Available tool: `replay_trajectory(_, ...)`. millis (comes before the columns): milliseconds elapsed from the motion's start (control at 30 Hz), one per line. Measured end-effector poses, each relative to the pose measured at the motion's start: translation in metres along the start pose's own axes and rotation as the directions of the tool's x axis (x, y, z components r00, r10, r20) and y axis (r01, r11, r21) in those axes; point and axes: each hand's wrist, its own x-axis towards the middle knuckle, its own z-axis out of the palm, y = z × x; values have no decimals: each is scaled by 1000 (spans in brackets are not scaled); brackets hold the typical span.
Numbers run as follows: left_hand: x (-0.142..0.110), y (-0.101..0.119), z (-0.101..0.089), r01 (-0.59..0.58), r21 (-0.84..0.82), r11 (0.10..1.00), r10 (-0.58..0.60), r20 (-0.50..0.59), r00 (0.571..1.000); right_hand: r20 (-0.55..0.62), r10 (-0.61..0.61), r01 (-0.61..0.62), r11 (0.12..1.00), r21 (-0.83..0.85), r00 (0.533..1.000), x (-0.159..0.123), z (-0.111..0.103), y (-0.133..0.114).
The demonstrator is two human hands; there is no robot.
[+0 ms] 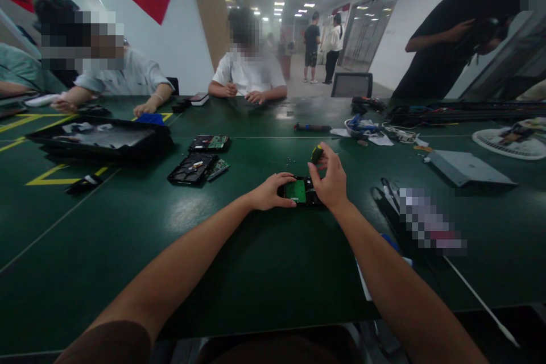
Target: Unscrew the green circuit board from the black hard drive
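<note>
A hard drive (297, 190) with a green circuit board lies flat on the green table in front of me. My left hand (275, 191) grips its left end, thumb along the near edge and fingers over the far side. Above its right part, my right hand (330, 179) is closed round a screwdriver with a yellow and black handle (317, 153). The screwdriver's tip is hidden by my fingers. Several small screws (290, 161) are scattered just beyond the drive.
To the left lie opened drives (191, 169), a loose circuit board (219, 169) and a large black tray (98, 139). A grey metal box (469, 168), cables (362, 125) and a white fan-like part (507, 139) are on the right. People sit across the table; another stands at right.
</note>
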Motion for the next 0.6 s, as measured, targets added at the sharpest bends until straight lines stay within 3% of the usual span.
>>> replay_trajectory(600,1,-3,0,13,-13,1000,-13,18,1000,16,-6,6,1000,-13,1000,0,-1,-2)
